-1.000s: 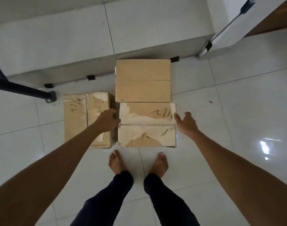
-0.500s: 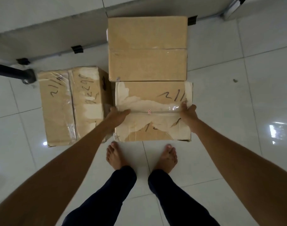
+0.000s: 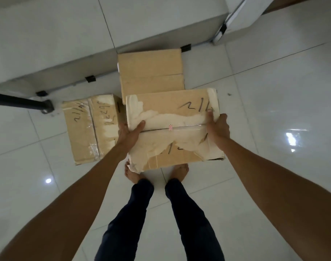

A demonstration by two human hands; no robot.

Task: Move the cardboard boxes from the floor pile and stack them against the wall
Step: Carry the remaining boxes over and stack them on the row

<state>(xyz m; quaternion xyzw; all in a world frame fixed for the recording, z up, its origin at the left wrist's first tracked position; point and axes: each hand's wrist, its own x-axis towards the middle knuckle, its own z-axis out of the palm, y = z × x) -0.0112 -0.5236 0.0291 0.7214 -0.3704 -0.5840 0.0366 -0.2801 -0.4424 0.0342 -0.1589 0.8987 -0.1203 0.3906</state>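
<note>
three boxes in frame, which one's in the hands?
The nearest box, top paper torn white, gripped at each end by the left hand and right hand. The plain box by the wall and the taped box at left sit on the floor.

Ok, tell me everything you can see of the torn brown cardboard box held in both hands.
The torn brown cardboard box is a closed rectangular carton, its top flaps meeting at a taped seam with a small red-and-white sticker. Much of its brown top layer is peeled, leaving pale ragged patches; black handwriting shows near the right edge. It seems lifted off the white tiled floor, partly covering the bare feet. The left hand grips its left side, the right hand its right, thumbs on top.
</note>
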